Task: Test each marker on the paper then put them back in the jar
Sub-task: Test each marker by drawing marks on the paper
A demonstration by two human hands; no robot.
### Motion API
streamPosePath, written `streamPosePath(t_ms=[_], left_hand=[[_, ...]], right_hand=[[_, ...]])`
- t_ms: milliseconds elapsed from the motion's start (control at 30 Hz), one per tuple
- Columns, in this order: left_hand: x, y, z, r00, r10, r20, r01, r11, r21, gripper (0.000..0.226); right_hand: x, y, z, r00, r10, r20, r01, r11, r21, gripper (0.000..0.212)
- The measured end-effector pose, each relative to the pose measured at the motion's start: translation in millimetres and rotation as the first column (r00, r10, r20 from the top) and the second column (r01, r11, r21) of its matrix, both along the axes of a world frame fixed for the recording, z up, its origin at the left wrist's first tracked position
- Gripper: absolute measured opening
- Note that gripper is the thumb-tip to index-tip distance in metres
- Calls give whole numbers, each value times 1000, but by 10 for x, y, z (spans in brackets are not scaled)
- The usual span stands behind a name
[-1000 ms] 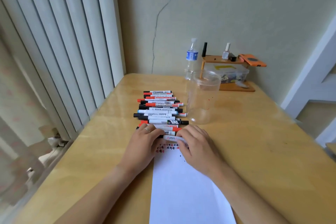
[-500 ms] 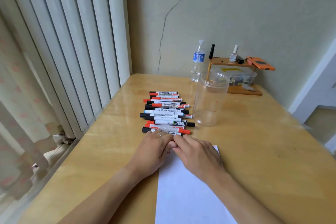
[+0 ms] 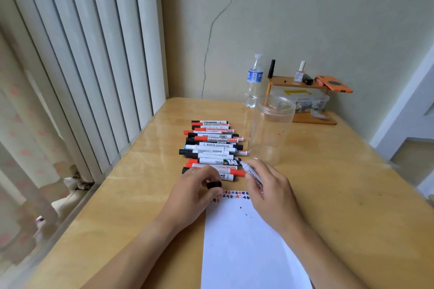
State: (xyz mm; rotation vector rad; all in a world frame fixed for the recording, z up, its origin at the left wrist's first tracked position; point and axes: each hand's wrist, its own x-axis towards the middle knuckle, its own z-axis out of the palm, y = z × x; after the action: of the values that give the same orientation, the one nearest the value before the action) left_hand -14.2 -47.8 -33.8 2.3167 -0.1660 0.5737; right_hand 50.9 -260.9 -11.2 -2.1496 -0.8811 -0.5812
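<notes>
Right hand (image 3: 270, 185) grips an uncapped marker (image 3: 252, 174), tip pointing away toward the marker row (image 3: 212, 148); left hand (image 3: 195, 189) pinches its black cap (image 3: 214, 184) at the paper's (image 3: 244, 241) top edge. Risks: the wet tip could brush the row or table (image 3: 328, 195), and the empty jar (image 3: 270, 129) just beyond looks easy to knock over.

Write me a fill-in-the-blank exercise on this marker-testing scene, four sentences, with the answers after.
1. The left hand pinches a black ____.
2. The uncapped marker is held in the ____ hand.
3. The clear jar stands upright and holds ____ markers.
4. The test marks run along the ____ edge of the paper.

Answers: cap; right; no; far
</notes>
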Motion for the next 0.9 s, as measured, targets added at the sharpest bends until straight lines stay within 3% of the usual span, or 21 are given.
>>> streamPosePath(t_ms=[67,133,200,267,367,400,500,667,767,900], left_hand=[[-22,-10,-20,1000,16,0,-16,998,53,18],[-35,15,-52,999,44,-4,-43,996,84,15],[-43,58,-65,997,69,-23,-66,991,120,17],[-42,107,-72,996,73,-54,-62,981,186,23],[-48,152,-86,995,55,-85,-33,969,246,31],[-53,153,-90,995,56,-87,-32,966,258,31],[-72,136,-52,988,76,-132,-32,952,304,31],[-99,225,7,989,17,-148,51,894,444,34],[-160,256,-19,987,-15,-158,79,909,410,37],[-179,265,-19,984,-26,-174,99,898,429,54]], right_hand=[[-45,28,32,992,88,-95,-77,991,111,34],[-107,80,39,937,175,-303,-113,971,210,39],[-131,121,8,853,258,-454,-122,943,309,26],[-146,136,-4,712,391,-583,-104,880,463,20],[-167,113,61,430,611,-665,-29,746,666,33],[-160,98,66,406,628,-664,-36,737,675,34],[-158,102,60,481,550,-682,-82,803,590,32],[-197,153,53,524,476,-706,-106,859,501,23],[-206,194,39,556,405,-725,-91,897,432,4],[-176,204,0,587,324,-742,-44,928,370,13]])
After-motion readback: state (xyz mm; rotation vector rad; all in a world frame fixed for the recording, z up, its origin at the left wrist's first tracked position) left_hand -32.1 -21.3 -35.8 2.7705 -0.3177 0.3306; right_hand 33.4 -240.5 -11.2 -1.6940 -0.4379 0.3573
